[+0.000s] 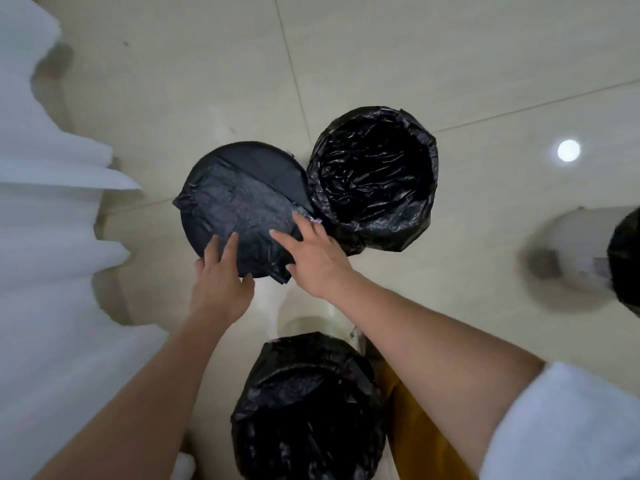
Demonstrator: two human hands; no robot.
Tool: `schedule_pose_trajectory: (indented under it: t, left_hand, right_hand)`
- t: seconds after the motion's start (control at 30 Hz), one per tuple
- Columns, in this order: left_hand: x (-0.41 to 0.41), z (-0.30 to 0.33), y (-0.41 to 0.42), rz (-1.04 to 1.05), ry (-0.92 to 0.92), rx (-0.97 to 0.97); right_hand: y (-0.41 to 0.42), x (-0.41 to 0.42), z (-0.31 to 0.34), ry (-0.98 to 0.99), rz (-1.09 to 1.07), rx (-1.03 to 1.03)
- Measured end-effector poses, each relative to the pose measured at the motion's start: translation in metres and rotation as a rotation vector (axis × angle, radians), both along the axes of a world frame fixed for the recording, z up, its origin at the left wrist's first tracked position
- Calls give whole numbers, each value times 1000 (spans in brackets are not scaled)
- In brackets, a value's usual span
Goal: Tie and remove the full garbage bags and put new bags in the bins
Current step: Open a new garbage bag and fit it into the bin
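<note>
A round black bin (pixel 277 164) stands on the tiled floor. A flat, folded black garbage bag (pixel 239 209) lies across its top. My left hand (pixel 221 282) grips the bag's near edge, fingers on top and thumb below. My right hand (pixel 318 258) lies on the bag's right edge with fingers spread. To the right, touching that bin, stands a second bin (pixel 374 178) lined with an open black bag. A third bin with a black bag (pixel 308 407) stands close below my arms.
White curtain folds (pixel 48 216) hang along the left side. A white bin with a black bag (pixel 588 258) stands at the right edge, blurred. A ceiling light reflects on the glossy floor (pixel 568 150). Orange-brown cloth (pixel 415 427) shows beside the near bin.
</note>
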State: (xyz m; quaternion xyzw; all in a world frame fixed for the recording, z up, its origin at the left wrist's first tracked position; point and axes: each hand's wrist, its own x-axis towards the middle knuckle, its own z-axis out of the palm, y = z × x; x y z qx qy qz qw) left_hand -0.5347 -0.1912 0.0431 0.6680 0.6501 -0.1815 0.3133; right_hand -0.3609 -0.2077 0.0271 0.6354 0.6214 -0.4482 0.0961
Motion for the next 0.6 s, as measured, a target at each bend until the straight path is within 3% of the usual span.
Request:
schedule_pose_trajectory:
  t: [0.2, 0.3, 0.5, 0.6]
  left_hand:
    - [-4, -18, -25, 137, -36, 14]
    - [-11, -3, -47, 144, -23, -22]
    - [6, 84, -58, 157, -98, 14]
    - [30, 141, -52, 68, -192, 67]
  right_hand:
    - [1, -16, -39, -120, 150, 31]
    - [-4, -14, -32, -58, 129, 53]
    - [-45, 26, 58, 65, 9, 140]
    - [-71, 54, 121, 79, -43, 229]
